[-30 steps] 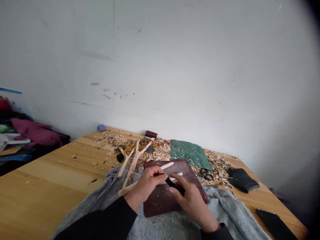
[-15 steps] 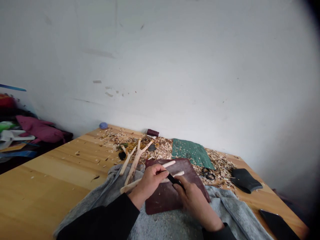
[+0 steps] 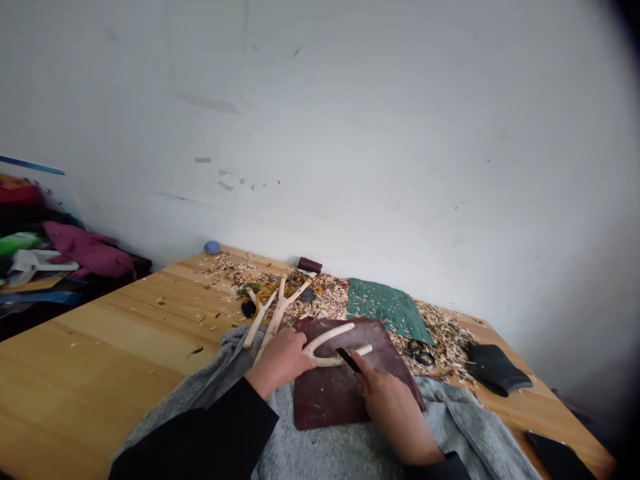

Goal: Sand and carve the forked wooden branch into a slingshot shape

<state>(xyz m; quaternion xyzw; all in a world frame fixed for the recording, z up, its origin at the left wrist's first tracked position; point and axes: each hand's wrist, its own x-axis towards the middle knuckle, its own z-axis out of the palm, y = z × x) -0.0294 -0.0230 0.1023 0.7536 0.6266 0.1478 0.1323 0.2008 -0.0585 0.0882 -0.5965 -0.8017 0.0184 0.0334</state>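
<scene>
Head view: a pale forked stick [image 3: 325,337] is gripped near its joint by the left hand [image 3: 283,360], both prongs pointed away to the right over a dark red sheet [image 3: 330,400]; the rest of the stick is hidden by the hand, and whether the sheet is touched by it cannot be told. A slim dark tool [image 3: 349,360] is clasped in the right hand [image 3: 390,403], its bare end angled up-left across the nearer prong; contact with the wood cannot be confirmed. The sheet is laid over a grey cloth [image 3: 300,457], draped at the near edge of the wooden surface [image 3: 110,353]. Just beyond the left hand, a larger forked stick [image 3: 278,310] and a smaller forked stick [image 3: 257,325] are placed side by side, the larger one's lower end partly covered by that hand. Wood shavings [image 3: 333,300] are scattered along the back, a green cloth [image 3: 385,307] lightly sprinkled with them. A dark spool [image 3: 310,265] is set near the wall [image 3: 350,133], a bluish lump [image 3: 212,247] at the far left corner. To the right, black ring handles [image 3: 424,358], a black curved piece [image 3: 496,369] and a dark phone-like slab [image 3: 557,453] are seen.
</scene>
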